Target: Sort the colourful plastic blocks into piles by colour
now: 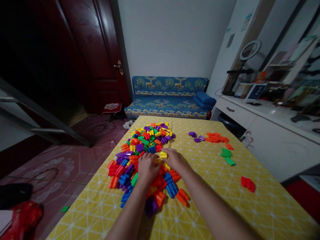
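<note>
A big mixed pile of plastic building blocks, tube-shaped and in several colours, covers the left and middle of the table. My right hand pinches a yellow building block at the pile's right side. Close beside it, my left hand rests on the pile with its fingers curled down. Some yellow shows by the left fingertips, but what they grip is hidden. Blue blocks and an orange block lie between my forearms.
On the yellow patterned tablecloth, to the right, lie purple blocks, orange blocks, green blocks and red blocks in separate groups. A blue sofa stands beyond the table, a white cabinet to the right.
</note>
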`<state>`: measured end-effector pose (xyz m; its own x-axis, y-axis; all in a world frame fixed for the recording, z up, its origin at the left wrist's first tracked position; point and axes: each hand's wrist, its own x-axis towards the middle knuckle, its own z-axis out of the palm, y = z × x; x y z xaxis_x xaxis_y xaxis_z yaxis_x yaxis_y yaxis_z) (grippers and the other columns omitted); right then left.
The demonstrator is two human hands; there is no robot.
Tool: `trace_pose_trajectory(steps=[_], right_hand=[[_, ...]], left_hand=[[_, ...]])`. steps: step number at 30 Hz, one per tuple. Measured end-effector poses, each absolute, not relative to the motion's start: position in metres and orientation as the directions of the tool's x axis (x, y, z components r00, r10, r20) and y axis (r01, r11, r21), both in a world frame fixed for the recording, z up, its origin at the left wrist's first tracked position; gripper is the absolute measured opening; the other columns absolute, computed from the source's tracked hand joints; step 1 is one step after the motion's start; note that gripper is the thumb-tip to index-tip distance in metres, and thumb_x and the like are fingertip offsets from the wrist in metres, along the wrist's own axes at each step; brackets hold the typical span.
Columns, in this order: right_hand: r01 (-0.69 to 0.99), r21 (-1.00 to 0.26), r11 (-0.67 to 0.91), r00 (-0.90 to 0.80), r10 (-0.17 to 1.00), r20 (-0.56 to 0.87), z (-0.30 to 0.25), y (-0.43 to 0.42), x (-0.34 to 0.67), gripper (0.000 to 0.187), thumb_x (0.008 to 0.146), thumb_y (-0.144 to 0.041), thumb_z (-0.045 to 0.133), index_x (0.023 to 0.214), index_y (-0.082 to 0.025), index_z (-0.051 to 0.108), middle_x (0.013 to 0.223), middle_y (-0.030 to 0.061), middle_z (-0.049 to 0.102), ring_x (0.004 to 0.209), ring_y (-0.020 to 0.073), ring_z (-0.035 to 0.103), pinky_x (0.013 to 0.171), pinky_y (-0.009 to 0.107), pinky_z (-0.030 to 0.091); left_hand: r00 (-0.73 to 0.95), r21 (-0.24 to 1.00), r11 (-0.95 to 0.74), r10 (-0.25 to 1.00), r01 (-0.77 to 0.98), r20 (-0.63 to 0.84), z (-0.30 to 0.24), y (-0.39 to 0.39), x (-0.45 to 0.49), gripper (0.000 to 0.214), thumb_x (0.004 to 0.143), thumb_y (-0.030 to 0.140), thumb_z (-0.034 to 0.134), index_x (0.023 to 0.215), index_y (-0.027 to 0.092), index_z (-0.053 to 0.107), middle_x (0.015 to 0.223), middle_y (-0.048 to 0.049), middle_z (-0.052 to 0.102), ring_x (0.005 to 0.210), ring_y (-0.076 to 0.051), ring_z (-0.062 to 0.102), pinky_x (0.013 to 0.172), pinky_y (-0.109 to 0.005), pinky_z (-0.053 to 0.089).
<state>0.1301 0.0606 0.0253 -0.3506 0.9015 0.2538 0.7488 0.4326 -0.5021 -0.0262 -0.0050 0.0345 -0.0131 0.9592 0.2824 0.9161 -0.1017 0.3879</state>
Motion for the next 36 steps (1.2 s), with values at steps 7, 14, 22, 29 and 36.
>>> trace_pose_trajectory(steps=[7, 14, 22, 29, 36], right_hand=[[0.792, -0.455, 0.407, -0.305, 0.909, 0.283, 0.03, 0.069, 0.131, 0.04, 0.084, -0.017, 0.058, 0.122, -0.027, 0.067, 0.113, 0.0073, 0.067, 0.11, 0.023, 0.057, 0.097, 0.034, 0.044], [0.843, -0.47, 0.26, 0.071, 0.814, 0.577, -0.003, 0.083, 0.269, 0.039, 0.084, -0.02, 0.054, 0.12, -0.022, 0.067, 0.119, 0.0121, 0.066, 0.111, 0.0277, 0.057, 0.098, 0.046, 0.045], [0.72, -0.567, 0.4, 0.019, 0.805, 0.593, -0.015, 0.04, 0.23, 0.037, 0.09, -0.029, 0.049, 0.124, -0.021, 0.062, 0.125, 0.0111, 0.066, 0.118, 0.0239, 0.059, 0.102, 0.043, 0.046], [0.643, -0.535, 0.548, -0.371, 0.834, 0.408, 0.001, 0.002, 0.172, 0.045, 0.09, -0.024, 0.05, 0.134, -0.03, 0.055, 0.137, 0.0014, 0.059, 0.128, 0.0204, 0.05, 0.11, 0.04, 0.04], [0.717, -0.459, 0.524, -0.463, 0.851, 0.248, 0.004, 0.007, 0.16, 0.046, 0.085, -0.016, 0.049, 0.127, -0.028, 0.062, 0.135, 0.001, 0.06, 0.127, 0.0225, 0.049, 0.109, 0.041, 0.037]], left_hand=[[-0.004, 0.39, -0.123, 0.951, 0.913, 0.31, 0.033, -0.005, -0.028, 0.03, 0.075, 0.023, 0.061, 0.104, 0.023, 0.071, 0.104, -0.005, 0.07, 0.107, -0.025, 0.056, 0.095, -0.038, 0.038], [-0.028, 0.403, -0.088, 0.962, 0.911, 0.273, 0.037, -0.007, -0.025, 0.029, 0.076, 0.023, 0.061, 0.103, 0.024, 0.071, 0.107, -0.005, 0.071, 0.109, -0.026, 0.056, 0.096, -0.039, 0.037], [-0.022, 0.519, -0.178, 0.934, 0.836, 0.357, 0.033, -0.006, -0.03, 0.028, 0.079, 0.02, 0.062, 0.106, 0.024, 0.07, 0.102, -0.0053, 0.071, 0.105, -0.025, 0.059, 0.094, -0.038, 0.042], [-0.057, 0.64, -0.262, 0.9, 0.722, 0.433, 0.027, -0.005, -0.031, 0.015, 0.084, 0.019, 0.061, 0.094, 0.022, 0.073, 0.098, -0.0052, 0.072, 0.096, -0.02, 0.063, 0.09, -0.035, 0.048], [0.02, 0.566, -0.27, 0.913, 0.779, 0.408, 0.029, -0.004, -0.029, 0.02, 0.09, 0.024, 0.056, 0.103, 0.021, 0.072, 0.099, -0.0059, 0.073, 0.098, -0.021, 0.064, 0.087, -0.034, 0.048]])
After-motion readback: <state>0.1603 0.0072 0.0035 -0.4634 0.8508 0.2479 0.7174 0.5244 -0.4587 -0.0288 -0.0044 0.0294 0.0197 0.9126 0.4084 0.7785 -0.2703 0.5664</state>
